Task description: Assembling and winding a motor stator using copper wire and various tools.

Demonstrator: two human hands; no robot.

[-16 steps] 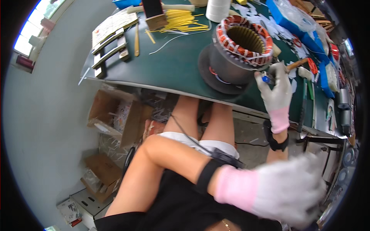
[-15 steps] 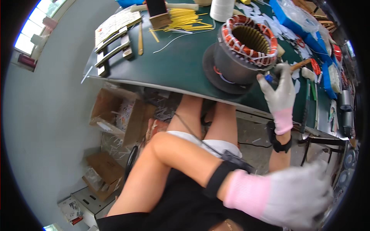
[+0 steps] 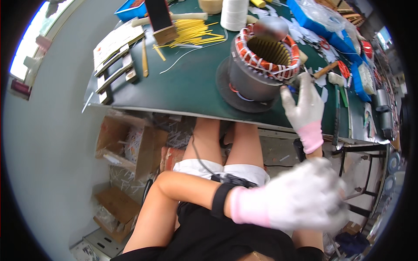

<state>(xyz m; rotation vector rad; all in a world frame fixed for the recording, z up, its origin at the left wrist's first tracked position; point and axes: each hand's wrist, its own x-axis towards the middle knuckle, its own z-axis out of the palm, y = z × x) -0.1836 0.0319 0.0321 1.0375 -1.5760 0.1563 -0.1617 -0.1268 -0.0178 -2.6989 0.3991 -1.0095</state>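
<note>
A grey cylindrical motor stator (image 3: pixel 252 78) stands upright on a round dark base (image 3: pixel 224 87), with orange-red windings (image 3: pixel 248 52) laced in white cord round its top. A blurred round patch covers part of the far rim. My right hand (image 3: pixel 305 104), in a white glove with a pink cuff, is at the stator's right side, thumb apart and fingers curled beside a small blue thing (image 3: pixel 292 89); what they grip is partly hidden. My left hand (image 3: pixel 296 195), gloved alike, hangs in front of my body below the table edge, its fingers smeared by motion.
Yellow sticks (image 3: pixel 191 32), a white thread spool (image 3: pixel 234 15) and a wooden rack (image 3: pixel 115 71) lie on the green table (image 3: pixel 174 91). On the right are a wooden-handled tool (image 3: pixel 325 69), a white-headed mallet (image 3: pixel 336 79) and blue bins (image 3: pixel 361 80). Cardboard boxes (image 3: pixel 143 152) stand below left.
My left hand has moved left and up across my body. My right hand stays at the stator's right side. The whole view has shifted slightly.
</note>
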